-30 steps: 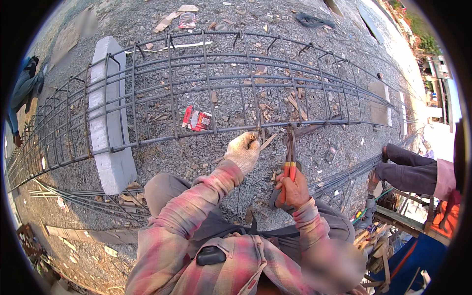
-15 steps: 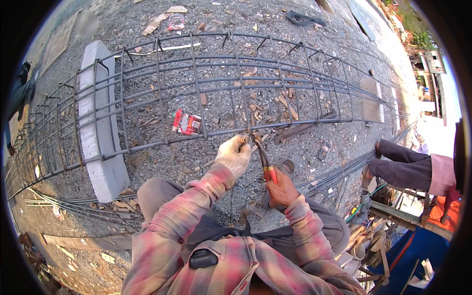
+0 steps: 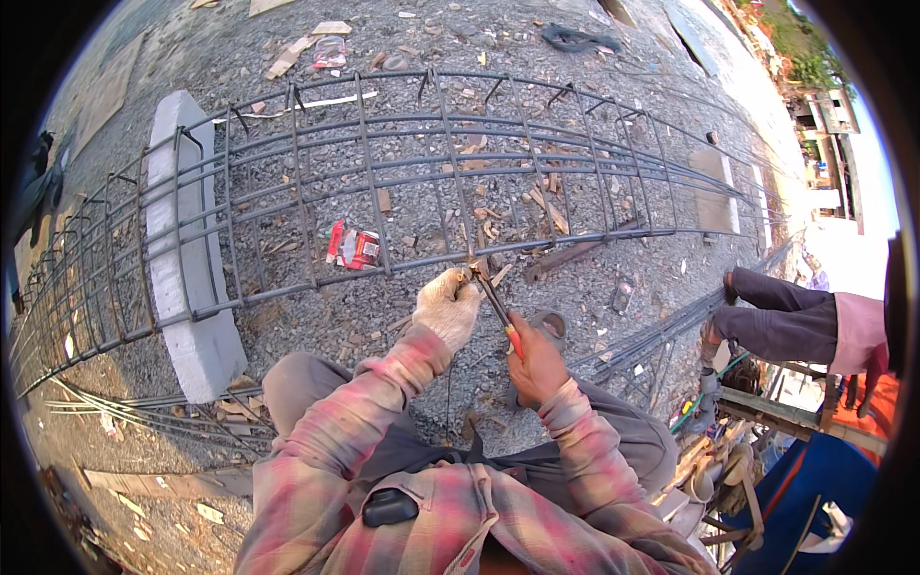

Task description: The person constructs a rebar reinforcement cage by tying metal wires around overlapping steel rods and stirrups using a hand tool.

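My right hand (image 3: 539,359), bare, grips red-handled pliers (image 3: 497,309). Their jaws meet the near lower bar of a rebar cage (image 3: 402,264), where a stirrup crosses it. Close beside the jaws, my left hand (image 3: 447,309) wears a pale knitted glove with its fingers curled in. Whatever those fingers pinch is too small to make out. Stirrups and long bars of the cage stretch across in front of me from left to right.
A white block (image 3: 196,278) lies under the cage at left, with another block (image 3: 714,192) at right. A torn red packet (image 3: 353,246) lies on the gravel inside the cage. Loose rebar (image 3: 661,331) runs along the right, near another person's legs (image 3: 781,316).
The pliers have turned in my right hand's grip, and their handles now look nearly in line. Both hands stay at the same bar crossing while the whole view shifts slightly.
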Available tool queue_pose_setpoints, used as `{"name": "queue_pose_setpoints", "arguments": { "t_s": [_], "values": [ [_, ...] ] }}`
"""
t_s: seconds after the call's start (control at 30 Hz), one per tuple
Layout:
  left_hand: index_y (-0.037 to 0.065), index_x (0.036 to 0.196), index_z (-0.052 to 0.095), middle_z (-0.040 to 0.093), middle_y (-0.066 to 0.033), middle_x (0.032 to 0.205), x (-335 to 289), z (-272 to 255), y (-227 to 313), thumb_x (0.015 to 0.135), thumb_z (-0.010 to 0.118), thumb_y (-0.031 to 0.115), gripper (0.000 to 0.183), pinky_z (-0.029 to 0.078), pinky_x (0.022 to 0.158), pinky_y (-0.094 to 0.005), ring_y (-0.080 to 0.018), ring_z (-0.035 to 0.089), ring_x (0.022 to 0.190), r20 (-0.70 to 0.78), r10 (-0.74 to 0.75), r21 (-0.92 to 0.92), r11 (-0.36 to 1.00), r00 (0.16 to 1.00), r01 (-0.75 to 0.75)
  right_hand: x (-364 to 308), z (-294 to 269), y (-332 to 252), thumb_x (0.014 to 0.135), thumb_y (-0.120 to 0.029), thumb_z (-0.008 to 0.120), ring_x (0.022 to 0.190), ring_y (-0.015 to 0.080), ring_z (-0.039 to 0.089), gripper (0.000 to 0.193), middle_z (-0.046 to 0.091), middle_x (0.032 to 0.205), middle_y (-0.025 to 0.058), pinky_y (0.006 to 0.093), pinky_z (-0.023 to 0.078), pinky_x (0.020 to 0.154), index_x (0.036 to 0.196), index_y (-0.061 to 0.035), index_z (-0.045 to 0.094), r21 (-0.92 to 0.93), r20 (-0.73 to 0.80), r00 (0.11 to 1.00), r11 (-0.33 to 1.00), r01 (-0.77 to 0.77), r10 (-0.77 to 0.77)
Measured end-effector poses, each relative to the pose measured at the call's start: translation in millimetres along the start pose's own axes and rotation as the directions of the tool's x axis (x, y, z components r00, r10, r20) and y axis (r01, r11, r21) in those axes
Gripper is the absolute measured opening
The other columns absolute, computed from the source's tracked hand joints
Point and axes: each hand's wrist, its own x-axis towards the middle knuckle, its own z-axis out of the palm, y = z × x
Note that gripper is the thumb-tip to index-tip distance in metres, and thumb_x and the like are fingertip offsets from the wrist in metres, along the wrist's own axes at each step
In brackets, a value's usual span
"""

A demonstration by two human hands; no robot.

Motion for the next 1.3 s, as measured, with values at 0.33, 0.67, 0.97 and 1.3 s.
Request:
{"name": "queue_pose_setpoints", "arguments": {
  "t_s": [0.33, 0.67, 0.97, 1.3],
  "values": [
    [0.005, 0.103, 0.054, 0.054, -0.0016, 0.086, -8, 32, -6, 0.084, 0.059, 0.022, 0.026, 0.042, 0.064, -0.0262, -0.0114, 0.051, 0.073, 0.334, -0.146, -0.551, 0.771, 0.931, 0.319, -6, 23, 21, 0.089, -0.045, 0.049, 0.066, 0.02, 0.051, 0.045, 0.054, 0.081, 0.0097, 0.0339, 0.043, 0.06, 0.107, -0.0031, 0.049, 0.61, 0.715, 0.672, -0.298, -0.734, -0.191],
    [0.005, 0.074, 0.049, 0.043, -0.002, 0.061, -4, 72, -6, 0.086, 0.051, 0.021, 0.02, 0.043, 0.041, -0.033, -0.0158, 0.046, 0.044, 0.307, -0.471, -0.539, 0.63, 0.827, 0.559, -29, 30, 11, 0.071, -0.023, 0.062, 0.063, 0.0331, 0.059, 0.042, 0.059, 0.079, 0.0164, 0.0394, 0.047, 0.06, 0.101, 0.0027, 0.047, 0.288, -0.111, 0.992, 0.957, -0.026, 0.061],
    [0.01, 0.074, 0.048, 0.042, 0.0012, 0.065, -10, 44, 5, 0.085, 0.058, 0.04, 0.033, 0.045, 0.062, -0.037, -0.0127, 0.046, 0.056, 0.605, -0.251, -0.71, 0.259, 0.756, 0.654, -17, 15, 29, 0.074, -0.037, 0.072, 0.057, 0.0128, 0.056, 0.037, 0.06, 0.071, 0.0067, 0.0268, 0.046, 0.048, 0.084, -0.0038, 0.059, 0.7, 0.679, 0.699, -0.09, -0.708, -0.223],
    [0.007, 0.073, 0.043, 0.045, -0.0043, 0.064, 3, 52, 6, 0.087, 0.052, 0.046, 0.042, 0.042, 0.047, -0.0343, -0.0172, 0.047, 0.051, 0.227, -0.59, -0.483, 0.623, 0.775, 0.615, -11, 50, -4, 0.07, -0.021, 0.061, 0.083, 0.0424, 0.059, 0.033, 0.061, 0.083, 0.0252, 0.0468, 0.046, 0.074, 0.091, 0.0031, 0.056, 0.19, -0.081, 0.961, 0.951, -0.246, 0.265]
  ]
}}
